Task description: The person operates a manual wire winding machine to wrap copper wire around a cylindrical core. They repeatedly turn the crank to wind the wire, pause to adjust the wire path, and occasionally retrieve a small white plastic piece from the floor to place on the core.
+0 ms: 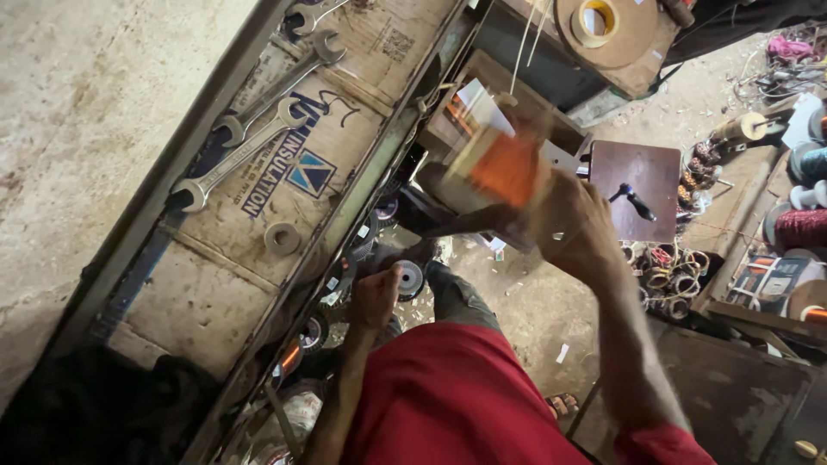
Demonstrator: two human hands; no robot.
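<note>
Overhead, view tilted, looking down on the person's own hands:
R hand (575, 226): raised mid-frame, fingers closed round a blurred orange-and-white coil (504, 168); grip detail lost in motion blur.
Coil: sits at top of R hand, in front of a wooden box (525, 108), well above the floor.
L hand (376, 297): low, at the edge of the worktop (215, 258), fingers curled loosely; whether they pinch anything, cannot tell.
Disc (408, 277): small round metal part just beside L hand, to its right; touching or not, unclear.
Worktop: long, runs diagonally, covered w/ printed cardboard (345, 95).
Wrenches (250, 142): three open-end ones lying on the cardboard, roughly parallel, near the upper end.
Tape ring (282, 238): small grey roll flat on the cardboard, below the wrenches, apart from them.
Winder (636, 176): dark square plate w/ a crank handle, right of R hand, near but apart.
Coil pile (668, 275): heap of small wire rings on the floor under the plate.
Spools (801, 226): red and teal wire spools at far right.
Tape roll (596, 21): yellow-rimmed, on a round brown disc at top.
Clothing: red shirt (448, 396) fills the lower centre; grey trouser leg above it.
</note>
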